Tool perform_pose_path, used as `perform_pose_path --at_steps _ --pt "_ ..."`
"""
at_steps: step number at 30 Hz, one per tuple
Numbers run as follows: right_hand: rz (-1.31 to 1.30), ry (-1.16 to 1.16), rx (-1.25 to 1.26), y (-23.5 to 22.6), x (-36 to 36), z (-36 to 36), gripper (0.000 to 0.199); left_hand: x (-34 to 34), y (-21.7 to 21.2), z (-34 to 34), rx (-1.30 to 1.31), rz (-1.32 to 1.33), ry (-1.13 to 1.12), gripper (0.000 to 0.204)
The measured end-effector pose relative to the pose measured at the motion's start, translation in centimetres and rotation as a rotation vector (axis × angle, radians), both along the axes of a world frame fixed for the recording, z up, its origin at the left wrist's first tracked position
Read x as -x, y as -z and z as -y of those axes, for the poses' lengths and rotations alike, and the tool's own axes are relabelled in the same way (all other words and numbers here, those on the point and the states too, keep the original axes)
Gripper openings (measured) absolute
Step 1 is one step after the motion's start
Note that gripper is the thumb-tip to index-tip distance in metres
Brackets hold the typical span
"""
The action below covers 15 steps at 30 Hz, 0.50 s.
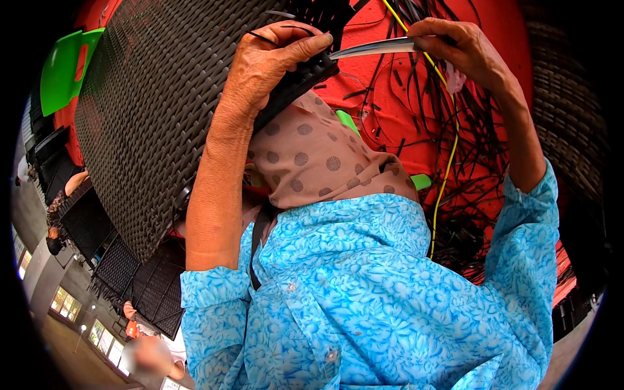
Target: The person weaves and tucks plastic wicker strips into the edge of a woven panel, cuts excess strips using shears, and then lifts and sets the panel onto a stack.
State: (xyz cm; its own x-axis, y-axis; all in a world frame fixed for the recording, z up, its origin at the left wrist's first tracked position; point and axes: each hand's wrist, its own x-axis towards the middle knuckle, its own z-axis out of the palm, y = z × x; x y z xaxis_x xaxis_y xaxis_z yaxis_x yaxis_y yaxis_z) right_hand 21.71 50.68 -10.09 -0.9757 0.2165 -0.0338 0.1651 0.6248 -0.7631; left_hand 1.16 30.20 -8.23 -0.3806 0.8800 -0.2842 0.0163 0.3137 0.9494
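Observation:
A large dark wicker piece [156,110] with a tight weave leans across my lap from the left. At its far edge my left hand [266,62] is closed, thumb against fingers, around the rim; a thin black strand passes over its fingers. From that rim a flat, glossy plastic strip [374,48] runs to the right. My right hand [458,51] pinches the strip's right end between thumb and fingers, holding it nearly straight. What lies under my left fingers is partly hidden.
Loose black strips [455,143] lie tangled over the red cloth [390,110] on the right. A yellow cord [448,182] crosses them. Another woven piece [565,97] stands at far right. A green plastic part [62,71] is at upper left. Other people [153,357] are at lower left.

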Motion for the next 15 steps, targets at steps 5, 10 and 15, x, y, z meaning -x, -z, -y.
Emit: perform_pose_path --at_steps 5,10,15 --pt "0.122 0.011 0.260 -0.4 1.6 -1.5 0.017 0.1 -0.1 0.0 0.012 0.012 0.009 0.022" --pt "0.119 -0.092 0.241 0.1 3.7 -2.4 0.015 0.1 0.3 0.0 0.020 0.007 -0.002 0.022" --pt "-0.119 -0.190 -0.003 1.4 4.1 -2.6 0.014 0.7 -0.8 1.5 -0.051 0.052 0.041 0.032"
